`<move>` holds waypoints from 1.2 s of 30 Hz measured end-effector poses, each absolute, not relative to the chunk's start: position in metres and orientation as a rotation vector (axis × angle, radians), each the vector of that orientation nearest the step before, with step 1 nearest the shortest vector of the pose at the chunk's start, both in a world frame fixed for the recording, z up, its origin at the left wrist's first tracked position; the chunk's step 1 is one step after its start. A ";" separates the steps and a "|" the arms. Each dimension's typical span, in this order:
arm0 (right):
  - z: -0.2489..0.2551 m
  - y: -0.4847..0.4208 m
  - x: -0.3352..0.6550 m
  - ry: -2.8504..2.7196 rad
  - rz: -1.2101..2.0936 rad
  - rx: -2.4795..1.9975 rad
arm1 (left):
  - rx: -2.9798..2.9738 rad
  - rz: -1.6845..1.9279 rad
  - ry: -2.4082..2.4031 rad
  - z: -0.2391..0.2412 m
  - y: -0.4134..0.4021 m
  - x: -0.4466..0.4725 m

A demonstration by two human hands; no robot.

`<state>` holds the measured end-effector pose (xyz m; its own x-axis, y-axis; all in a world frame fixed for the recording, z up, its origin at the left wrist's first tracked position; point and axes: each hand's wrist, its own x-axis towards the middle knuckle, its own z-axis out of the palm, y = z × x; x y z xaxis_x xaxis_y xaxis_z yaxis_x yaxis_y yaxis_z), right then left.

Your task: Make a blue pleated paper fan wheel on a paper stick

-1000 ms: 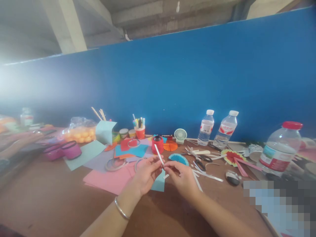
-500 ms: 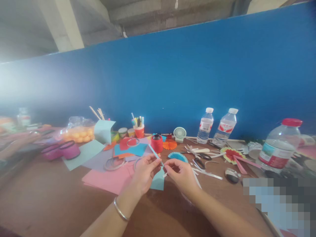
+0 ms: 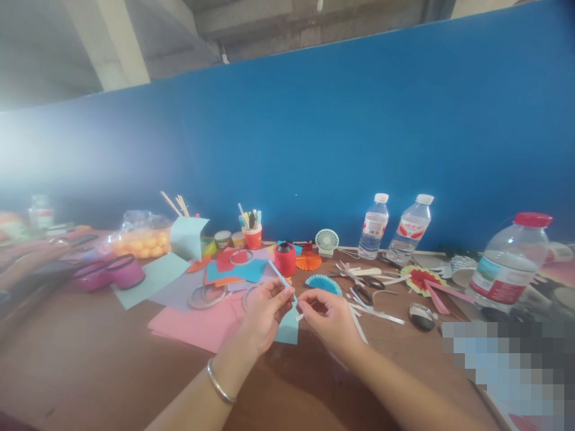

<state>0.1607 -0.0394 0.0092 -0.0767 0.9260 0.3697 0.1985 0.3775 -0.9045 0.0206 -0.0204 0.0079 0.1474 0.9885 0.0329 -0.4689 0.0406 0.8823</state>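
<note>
A narrow light-blue folded paper strip slants between my two hands. My left hand, with a silver bangle at the wrist, is closed around it, thumb pressed on its middle. At the strip's lower end, my right hand pinches with thumb and fingertips; its exact hold there is partly hidden. Below the hands lies a light-blue paper sheet, and pink paper is beside my left forearm. Just beyond are a red thread spool, a blue pleated paper fan and an orange one.
Scissors and white paper scraps lie to the right. Two water bottles stand before the blue wall; a larger bottle is far right. Purple tape rolls and another person's arm are at left.
The view has shifted very slightly. Both hands keep nearly the same hold on the paper strip.
</note>
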 end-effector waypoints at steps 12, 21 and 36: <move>0.009 -0.039 0.161 -1.550 0.808 -1.052 | 1.013 1.324 0.807 0.011 -0.023 0.023; 0.009 -0.038 0.162 -1.584 0.810 -1.103 | 1.207 1.411 0.928 0.013 -0.023 0.023; 0.008 -0.038 0.162 -1.587 0.840 -1.094 | 1.216 1.432 0.934 0.016 -0.024 0.024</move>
